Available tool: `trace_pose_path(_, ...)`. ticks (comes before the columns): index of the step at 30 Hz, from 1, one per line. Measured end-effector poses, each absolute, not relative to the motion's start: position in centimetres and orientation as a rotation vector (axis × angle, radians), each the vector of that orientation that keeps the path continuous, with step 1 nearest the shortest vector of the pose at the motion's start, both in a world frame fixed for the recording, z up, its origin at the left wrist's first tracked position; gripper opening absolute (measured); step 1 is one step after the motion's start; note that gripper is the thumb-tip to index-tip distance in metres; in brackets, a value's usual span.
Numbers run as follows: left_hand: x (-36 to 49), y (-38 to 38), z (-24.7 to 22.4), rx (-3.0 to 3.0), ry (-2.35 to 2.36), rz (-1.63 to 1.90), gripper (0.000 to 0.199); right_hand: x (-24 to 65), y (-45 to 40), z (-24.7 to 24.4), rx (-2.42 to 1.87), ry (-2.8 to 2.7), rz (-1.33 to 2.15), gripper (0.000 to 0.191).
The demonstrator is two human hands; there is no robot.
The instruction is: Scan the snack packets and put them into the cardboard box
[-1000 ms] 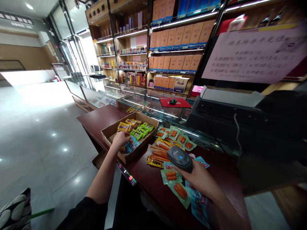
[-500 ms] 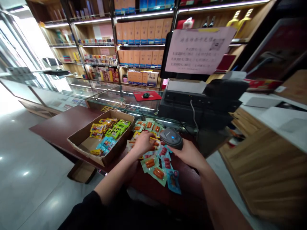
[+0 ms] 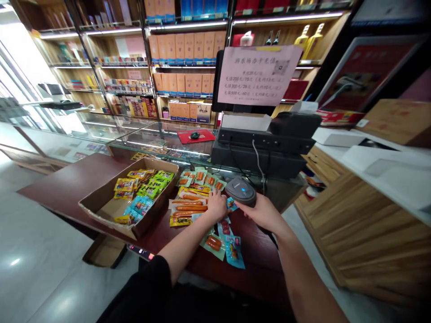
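Note:
My right hand [image 3: 266, 213] is closed around a dark grey barcode scanner [image 3: 240, 190], whose blue light glows on top. The scanner is above the right side of the snack packets. My left hand [image 3: 217, 205] rests on the packets just left of the scanner, fingers slightly apart; its palm hides what lies beneath. Around it are long orange sausages [image 3: 191, 208] in clear wrap, a yellow packet [image 3: 181, 221], and small green-edged sausage packs [image 3: 200, 176]. Nearer me lie another small sausage pack [image 3: 213, 242], a dark red sausage pack [image 3: 225, 227] and a blue packet [image 3: 235, 252].
A cardboard tray [image 3: 107, 226] holding yellow, green and blue packets stands on the dark red table [image 3: 63, 179]. Behind are a glass counter [image 3: 151, 130], a mouse [image 3: 195, 135] and a black register with a paper sign [image 3: 257, 74]. A wooden cabinet [image 3: 363, 233] stands right.
My left hand has moved right across the packets, uncovering the long sausages and covering some small packs. The scanner stays in my right hand. The camera view has shifted slightly.

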State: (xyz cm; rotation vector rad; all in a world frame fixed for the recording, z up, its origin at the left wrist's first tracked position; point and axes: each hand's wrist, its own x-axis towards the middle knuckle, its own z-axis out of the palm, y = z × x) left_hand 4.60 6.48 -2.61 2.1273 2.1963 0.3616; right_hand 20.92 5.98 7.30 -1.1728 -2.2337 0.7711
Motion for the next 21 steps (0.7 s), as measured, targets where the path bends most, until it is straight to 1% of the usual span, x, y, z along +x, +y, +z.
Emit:
trace_pose_path(2, 4.7, 6.5, -2.8, 2.105, 2.188, 0.369, 0.056, 21.0, 6.0, 7.0, -1.179, -2.232, 0.787, 0.038)
trace_pose_path(4, 4.6, 6.7, -2.9, 2.086, 2.153, 0.469, 0.054, 20.9, 5.9, 6.9, -1.179, -2.239, 0.802, 0.035)
trace_pose_path(6, 4.2, 7.0, -2.9, 2.037, 2.113, 0.658, 0.046, 20.9, 5.8, 6.9, -1.192, -2.239, 0.81, 0.033)
trace_pose_path(10, 2.0, 7.3, -2.6, 1.698, 1.959, 1.088, 0.019, 20.7, 5.7, 7.1, -1.162, -2.242, 0.806, 0.033)
trace_pose_path(11, 1.1, 7.2, -2.3, 1.59, 1.891, 1.191, 0.018, 20.6, 5.7, 7.1, -1.136, -2.245, 0.811, 0.034)
trace_pose_path(15, -3.0, 5.7, -1.2, 1.174, 1.63, 1.532, 0.028, 19.8, 5.6, 6.6, -1.08, -2.228, 0.853, 0.036)
trace_pose_path(21, -7.2, 2.6, 0.4, 0.917, 1.43, 1.771, 0.045, 17.9, 5.6, 5.7, -1.019, -2.232, 0.906, 0.04)
